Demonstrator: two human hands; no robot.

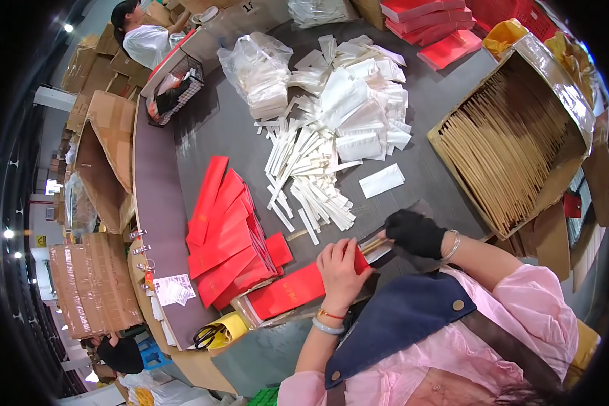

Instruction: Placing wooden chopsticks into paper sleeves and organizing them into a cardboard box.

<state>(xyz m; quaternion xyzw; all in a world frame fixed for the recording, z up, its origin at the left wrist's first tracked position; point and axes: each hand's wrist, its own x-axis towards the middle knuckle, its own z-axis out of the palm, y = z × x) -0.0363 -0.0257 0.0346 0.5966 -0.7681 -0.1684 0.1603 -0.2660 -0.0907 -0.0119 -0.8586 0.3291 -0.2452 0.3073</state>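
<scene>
My left hand (340, 269) is bare and grips the end of a long red paper sleeve (287, 291) that lies across the table's near edge. My right hand (415, 232), in a black glove, pinches thin wooden sticks (371, 245) at the sleeve's mouth, between the two hands. A fanned stack of more red sleeves (224, 237) lies just left of my left hand. Narrow white paper packets (304, 183) and white folded napkins (362, 108) are heaped beyond my hands.
An open cardboard box of wooden sticks (514, 142) stands at the right. A clear bag of white packets (260, 71) and red stacks (430, 20) lie at the far side. Scissors (208, 335) rest at the near left. Another person (142, 37) works at the far left, near cardboard boxes (105, 149).
</scene>
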